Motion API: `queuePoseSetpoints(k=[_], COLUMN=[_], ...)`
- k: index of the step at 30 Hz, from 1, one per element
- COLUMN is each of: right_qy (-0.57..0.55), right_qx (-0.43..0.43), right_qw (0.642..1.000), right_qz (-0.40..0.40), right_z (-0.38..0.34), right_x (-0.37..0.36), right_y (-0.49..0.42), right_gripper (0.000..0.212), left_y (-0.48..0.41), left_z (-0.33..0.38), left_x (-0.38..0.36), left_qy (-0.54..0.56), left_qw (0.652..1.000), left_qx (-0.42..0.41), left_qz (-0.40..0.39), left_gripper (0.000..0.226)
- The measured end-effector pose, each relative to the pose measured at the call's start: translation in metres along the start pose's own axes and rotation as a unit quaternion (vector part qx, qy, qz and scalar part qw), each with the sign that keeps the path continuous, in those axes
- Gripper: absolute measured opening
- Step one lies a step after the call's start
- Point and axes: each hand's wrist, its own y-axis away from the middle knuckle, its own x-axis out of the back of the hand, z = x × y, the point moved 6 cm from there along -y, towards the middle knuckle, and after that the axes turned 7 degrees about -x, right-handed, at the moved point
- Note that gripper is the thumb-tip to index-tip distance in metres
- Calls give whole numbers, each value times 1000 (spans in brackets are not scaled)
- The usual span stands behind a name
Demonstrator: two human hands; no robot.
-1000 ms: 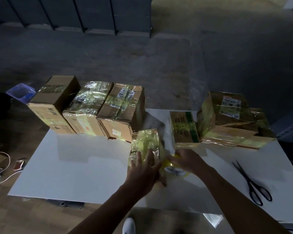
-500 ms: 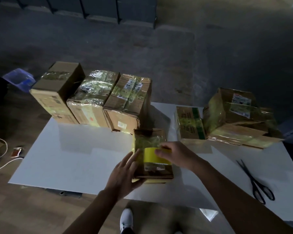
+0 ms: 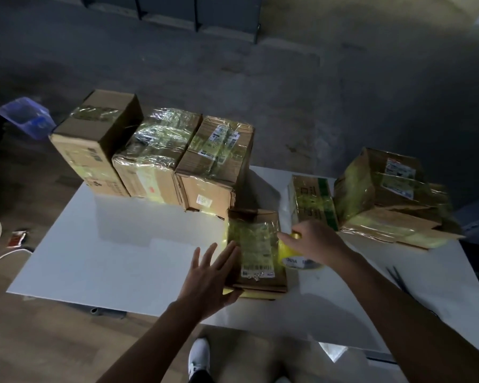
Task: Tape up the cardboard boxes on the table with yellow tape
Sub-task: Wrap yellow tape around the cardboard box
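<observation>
Cardboard box (image 3: 256, 250), small and flat, lies on the white table (image 3: 122, 252) between a person's two hands, its top covered in glossy yellow film with a printed label showing through. The left hand (image 3: 208, 277) is flat, fingers straight and spread, with the fingertips resting on the box's left edge and the thumb at its near corner. The right hand (image 3: 313, 241) has its fingers curled round a yellow tape roll (image 3: 291, 255), held low over the table just beside the box's right edge; whether the tape touches the box cannot be told. Beyond the left hand, three larger boxes (image 3: 155, 153) stand side by side at the table's far edge, each banded with shiny tape. Just beyond the right hand stands a green-striped box (image 3: 313, 200), and farther right a heap of wrapped boxes (image 3: 385, 194) leans together. Dark scissors (image 3: 398, 277) lie on the table to the right of the right forearm, partly blurred. On the floor well left of the left hand are a blue container (image 3: 25, 117) and a white cable (image 3: 0, 258). A white shoe (image 3: 198, 355) shows below the table's near edge, between the forearms.
</observation>
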Motion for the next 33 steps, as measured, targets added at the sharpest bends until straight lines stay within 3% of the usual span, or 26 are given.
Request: queuePoseSetpoints(k=[6,10,13,15,17,24,28,33], right_qy=[31,55,-75,-203,-239,-21,24,7], right_qx=[-9,14,5,-43,-84,-36,-74,-130], right_qw=[999,998,997,976,962,998,997,990], right_qz=[30,40,2,-62,-103,51,2,-45], right_z=[-3,-10,11,33,49,63,73,85], right_x=[-6,-9,-7,-10,-17,-2,-24,-53], right_y=[1,0,3,8,13,16,13,11], right_gripper=[54,51,50,47,39,49,47,41], left_y=[-35,-42,-40,-41,-41,-41,-40,-43], left_z=[38,48,46,46,47,48,49,49], left_x=[-8,-19,-23,-23,-23,-20,-23,-28], left_qy=[37,34,27,18,17,15,5,-14], left_qw=[999,998,998,998,998,999,999,997], left_qx=[-2,6,12,14,14,1,-10,-5], left_qz=[-36,-47,-57,-55,-56,-52,-36,-80], left_gripper=[121,120,120,120,119,115,110,107])
